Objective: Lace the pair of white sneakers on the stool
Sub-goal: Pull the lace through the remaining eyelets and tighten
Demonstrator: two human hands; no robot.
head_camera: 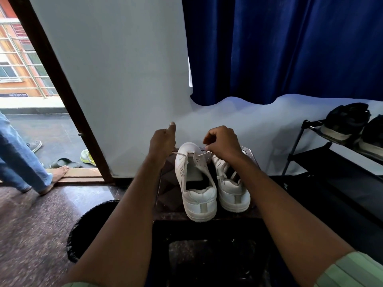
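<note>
Head view: two white sneakers on the stool (pixel 165 195), heels toward the camera, toes toward the wall. Left sneaker (pixel 195 183) sits about mid-stool, heel at the near edge; right sneaker (pixel 232 183) is just beside it on its right, sides touching or nearly so, heel a bit further back from the near edge. The right sneaker shows lace bars across its tongue; the left one has an open throat with lace only at the toe-end eyelets.

A lace (pixel 180 154) runs across the front of the left sneaker, pulled out to both sides. Left hand (pixel 162 141) is at the far left of the stool, grip closed on the left lace end, thumb sticking up. Right hand (pixel 222 141) is over the toe of the right sneaker, fingers curled in, grip pinched on the other lace end (pixel 204 153).

Off the stool: black bin (pixel 87 228) on the floor at its near left corner. Black shoe rack (pixel 331 154) to the right with dark shoes (pixel 346 121) on its top shelf. Blue curtain (pixel 290 48) hangs above the far wall. Open doorway at left: a person in jeans (pixel 18 158), barefoot on the threshold, with a sandal (pixel 65 163) and a yellow-green shoe (pixel 88 157) outside.
</note>
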